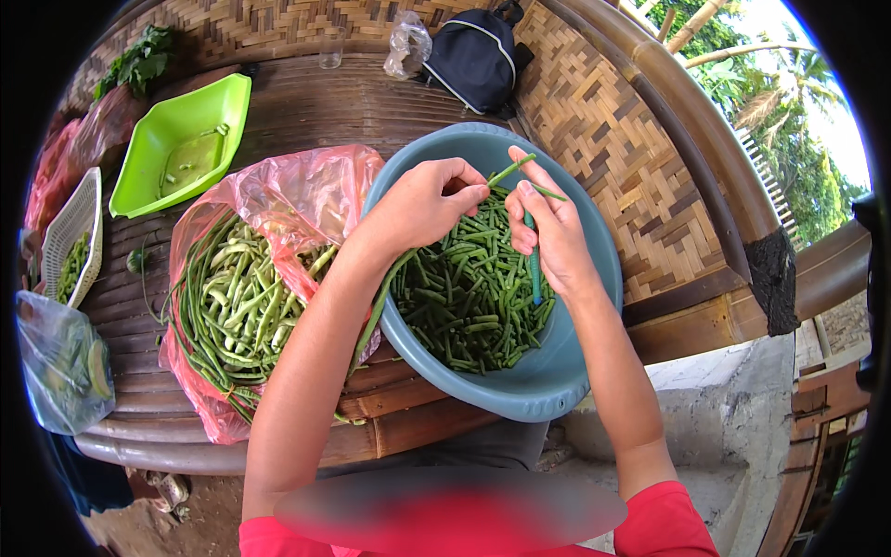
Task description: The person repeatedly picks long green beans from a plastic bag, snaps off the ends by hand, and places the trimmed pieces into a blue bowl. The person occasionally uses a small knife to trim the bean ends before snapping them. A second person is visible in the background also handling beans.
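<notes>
My left hand [429, 200] pinches a green long bean [510, 171] between thumb and fingertips, above a blue-grey basin [419, 364]. Other long beans [379, 311] trail below that wrist, over the basin's left rim. Facing it, my right hand [557, 237] is curled round the teal handle of what looks like a small knife [535, 269]; its blade is hidden. The bean's end lies by my right thumb and forefinger. Many short cut bean pieces [473, 297] fill the basin's bottom. Left of it, a pink plastic bag [306, 186] lies open around pale green pods [243, 302] and coiled long beans.
On the slatted bamboo bench [288, 84] stand a lime-green tub [206, 148], a white basket [85, 227] and a clear bag of vegetables [65, 362]. A black bag [475, 56], crumpled plastic [406, 45] and a glass [330, 48] sit at the back. A woven wall [617, 158] borders the right.
</notes>
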The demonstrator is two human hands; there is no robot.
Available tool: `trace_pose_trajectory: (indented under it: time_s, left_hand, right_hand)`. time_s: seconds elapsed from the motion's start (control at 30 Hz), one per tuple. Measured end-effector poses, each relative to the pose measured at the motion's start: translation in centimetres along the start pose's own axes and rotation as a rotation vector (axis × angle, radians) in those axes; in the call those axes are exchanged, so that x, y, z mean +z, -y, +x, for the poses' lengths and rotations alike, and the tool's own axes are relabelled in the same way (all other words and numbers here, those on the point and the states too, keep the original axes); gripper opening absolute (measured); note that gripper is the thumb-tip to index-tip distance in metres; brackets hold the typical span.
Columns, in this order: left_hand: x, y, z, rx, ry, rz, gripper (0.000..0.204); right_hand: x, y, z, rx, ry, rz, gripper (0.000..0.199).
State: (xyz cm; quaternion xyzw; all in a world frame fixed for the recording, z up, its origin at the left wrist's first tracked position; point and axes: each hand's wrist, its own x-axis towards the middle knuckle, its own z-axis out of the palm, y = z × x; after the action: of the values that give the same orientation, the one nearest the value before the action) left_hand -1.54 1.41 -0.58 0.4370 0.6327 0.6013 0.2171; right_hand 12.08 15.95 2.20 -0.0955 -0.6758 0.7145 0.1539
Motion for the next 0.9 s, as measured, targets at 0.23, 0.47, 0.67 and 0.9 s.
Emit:
trace_pose_trajectory:
  time_s: [0.23,0.47,0.67,0.9]
  left_hand:
    - [-0.15,0.12,-0.2,0.098,-0.093,0.101,0.013]
    - [-0.11,0.2,0.1,0.101,-0.082,0.018,0.018]
    - [-0.2,0.21,0.11,0.104,-0.095,0.029,0.016]
    - [-0.24,0.34,0.08,0.128,-0.121,-0.028,0.006]
  right_hand:
    - [0.32,0.17,-0.31,0.045,0.081,-0.043,0.052]
    - [0.47,0.14,-0.49,0.048,0.095,-0.073,0.051]
    - [0.6,0.2,-0.46,0.059,0.095,-0.078,0.049]
    - [0.72,-0.01,-0.53,0.052,0.113,-0.095,0.046]
